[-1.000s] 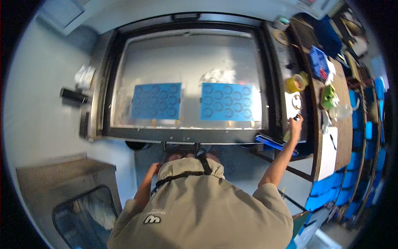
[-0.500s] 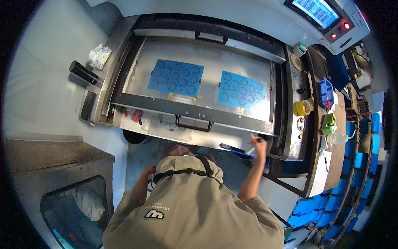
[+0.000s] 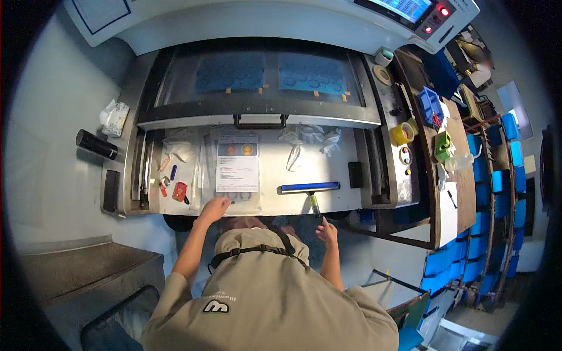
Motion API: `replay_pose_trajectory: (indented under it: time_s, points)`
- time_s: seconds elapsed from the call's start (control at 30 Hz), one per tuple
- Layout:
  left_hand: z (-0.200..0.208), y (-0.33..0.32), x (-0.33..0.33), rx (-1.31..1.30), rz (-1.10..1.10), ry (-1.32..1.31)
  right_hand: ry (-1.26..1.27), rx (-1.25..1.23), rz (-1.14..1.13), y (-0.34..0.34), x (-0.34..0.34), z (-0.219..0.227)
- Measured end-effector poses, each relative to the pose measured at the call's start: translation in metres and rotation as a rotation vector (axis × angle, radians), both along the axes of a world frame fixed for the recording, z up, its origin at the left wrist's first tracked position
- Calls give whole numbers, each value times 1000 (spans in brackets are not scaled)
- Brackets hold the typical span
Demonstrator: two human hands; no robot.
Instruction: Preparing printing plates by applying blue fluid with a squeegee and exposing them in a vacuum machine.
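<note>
On the pale work tray [image 3: 271,205] lies a roller-like tool [image 3: 310,187], its long blue bar crosswise and its short yellow-green handle towards me. My right hand [image 3: 328,231] is just below the handle's end, index finger extended, with nothing visible in it. At the tray's front edge my left hand [image 3: 215,208] has curled fingers beside a printed sheet [image 3: 237,169] with two orange circles, which lies over clear plastic sleeves. Whether those fingers pinch a sleeve is too small to make out. Behind, the framed cover [image 3: 202,117] with its black handle [image 3: 260,123] shows two blue patterned sheets [image 3: 229,73] dimly.
Crumpled white gloves [image 3: 310,136] lie at the tray's back right, a black block [image 3: 355,174] near its right side. A red pouch [image 3: 180,190] and small items are at left. Yellow tape [image 3: 403,134] stands on the right ledge, near buttons. A tissue pack [image 3: 115,118] sits at left.
The framed cover has slid away from me, baring the tray. The roller-like tool, earlier in my right hand, now lies on the tray. My left hand has come forward to the front edge.
</note>
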State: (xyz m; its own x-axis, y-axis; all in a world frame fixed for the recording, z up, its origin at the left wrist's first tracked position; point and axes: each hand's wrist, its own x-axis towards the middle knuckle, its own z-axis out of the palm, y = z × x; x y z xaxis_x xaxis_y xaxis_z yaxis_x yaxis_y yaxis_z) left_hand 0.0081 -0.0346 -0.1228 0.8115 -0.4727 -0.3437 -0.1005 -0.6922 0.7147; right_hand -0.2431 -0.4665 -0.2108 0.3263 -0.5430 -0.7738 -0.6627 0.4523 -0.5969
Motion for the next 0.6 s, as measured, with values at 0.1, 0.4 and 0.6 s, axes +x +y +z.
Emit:
replay_pose_trajectory:
  time_s: [0.1,0.4,0.6]
  points:
    - [85,-59,23,-80,-127,-131,-21,-84,131,-4,12,17]
    - [115,-125,3,-258,-343,-400,-308,-109,719,65,74,90]
    - [78,-104,-65,351,-604,-49,-119,-262,1126,100,79,123]
